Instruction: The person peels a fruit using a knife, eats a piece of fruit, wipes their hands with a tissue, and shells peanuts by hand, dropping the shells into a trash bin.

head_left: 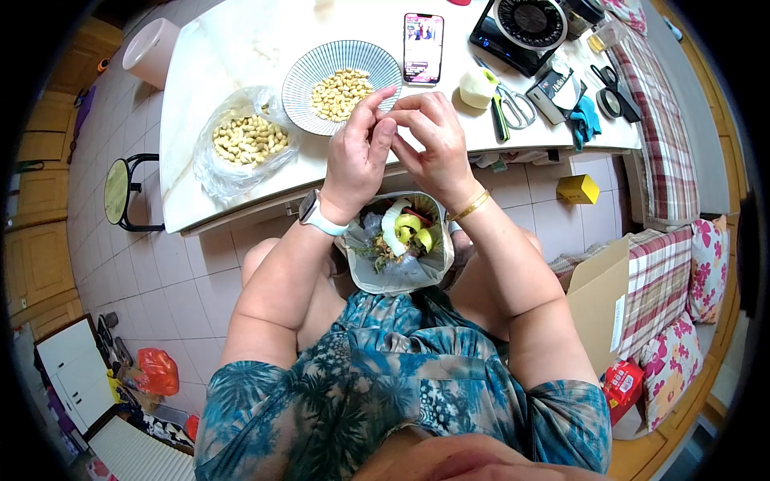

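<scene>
My left hand [360,155] and my right hand [437,147] meet just over the table's front edge, fingertips pinched together. Whatever sits between them is too small or too hidden to make out. Right behind my left hand stands a striped plate [299,74] with pale shelled peanuts [341,92] piled on it. To the left, an open clear plastic bag [220,183] holds peanuts in their shells [247,141]. Below my hands, between my knees, a lined waste bin [385,280] contains green peelings [413,228] and other scraps.
On the white table [241,48] lie a lit phone [423,48], a partly peeled fruit [478,86], a green-handled peeler or knife [500,118], scissors [520,108] and a black appliance [521,36]. A stool [118,192] stands left, a cardboard box [597,297] right.
</scene>
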The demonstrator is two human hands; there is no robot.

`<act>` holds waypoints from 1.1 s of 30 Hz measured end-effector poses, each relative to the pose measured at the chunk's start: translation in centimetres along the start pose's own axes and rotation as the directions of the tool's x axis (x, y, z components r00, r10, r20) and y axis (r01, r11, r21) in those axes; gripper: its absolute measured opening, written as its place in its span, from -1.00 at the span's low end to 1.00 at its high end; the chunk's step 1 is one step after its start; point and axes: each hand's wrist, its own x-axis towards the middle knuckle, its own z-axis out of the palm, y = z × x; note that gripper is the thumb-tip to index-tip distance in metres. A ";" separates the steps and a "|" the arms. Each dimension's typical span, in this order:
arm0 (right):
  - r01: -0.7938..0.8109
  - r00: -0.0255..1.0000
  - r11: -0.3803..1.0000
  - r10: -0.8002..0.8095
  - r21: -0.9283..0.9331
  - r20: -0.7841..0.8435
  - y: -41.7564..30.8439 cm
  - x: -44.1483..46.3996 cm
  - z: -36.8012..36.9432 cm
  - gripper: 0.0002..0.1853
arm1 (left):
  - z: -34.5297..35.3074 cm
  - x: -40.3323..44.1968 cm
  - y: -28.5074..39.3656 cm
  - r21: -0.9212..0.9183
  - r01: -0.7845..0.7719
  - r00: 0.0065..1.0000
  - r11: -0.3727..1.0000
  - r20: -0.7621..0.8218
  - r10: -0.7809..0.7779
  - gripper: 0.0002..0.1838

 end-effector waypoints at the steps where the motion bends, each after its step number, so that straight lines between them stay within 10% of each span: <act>1: -0.010 1.000 1.000 0.010 0.004 0.010 0.0 -0.1 0.0 -0.76 | 0.0 0.0 0.0 0.004 -0.010 1.000 1.000 0.001 0.010 -0.48; 33: -0.060 0.998 0.998 0.060 -0.009 0.019 0.3 0.1 0.0 -0.78 | 0.6 -0.3 -1.0 -0.275 0.108 0.994 0.955 0.055 -0.096 -0.48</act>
